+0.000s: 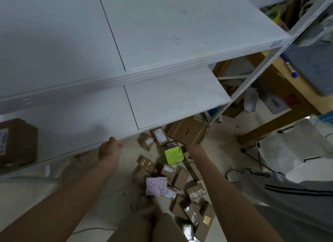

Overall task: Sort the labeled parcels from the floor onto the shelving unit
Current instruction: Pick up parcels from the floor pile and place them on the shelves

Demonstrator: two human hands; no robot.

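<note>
Parcels (195,193) lie heaped on the floor (111,196) between your forearms, mostly brown cartons with tape and labels. A pink patterned packet (156,186) lies near the middle of the heap, and a lime-green box (173,155) lies farther off. Judging by that heap, the sorting has barely begun and nearly all of it is still to lift.

Your left hand (110,148) is at the front edge of the lower shelf (162,101), fingers curled over the lip as if to steady you. Your right hand (195,150) meets the near underside of a large cardboard box (188,131). The box is tilted and raised off the floor, just in front of the right end of that shelf. The fingers are hidden beneath it, so you seem to be gripping it, but I cannot see how they close.

Two small labeled cartons (158,136) sit on the floor just left of the raised box, partly under the shelf edge.

Far left on the lower shelf stands one brown labeled parcel (18,142), the only one I can see placed on the shelving. I see no parcels on the upper shelf (180,25).
</note>
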